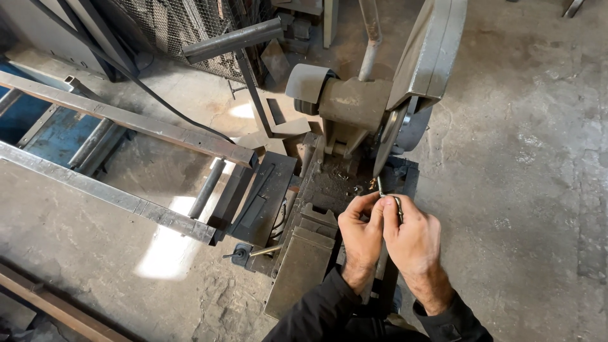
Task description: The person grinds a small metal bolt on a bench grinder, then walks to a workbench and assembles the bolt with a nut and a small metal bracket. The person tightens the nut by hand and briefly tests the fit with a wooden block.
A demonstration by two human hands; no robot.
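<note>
My left hand [358, 235] and my right hand [413, 235] are held together just in front of a chop saw's cutting disc [384, 140]. Both pinch a small thin metal piece [382, 186] between their fingertips; its upper end pokes up near the disc's lower edge. The right hand's fingers also wrap a dark short bit [399, 209] of the same piece. The saw's motor housing [352, 102] and blade guard [430, 50] rise above the hands. Below the left wrist lies the saw's vise block [304, 261].
A roller conveyor frame of steel bars [126, 120] stretches left from the saw, with a roller [206, 189] near its end. A black cable [152, 96] runs across the concrete floor [525, 164]. Wire mesh and scrap steel [190, 22] stand at the back.
</note>
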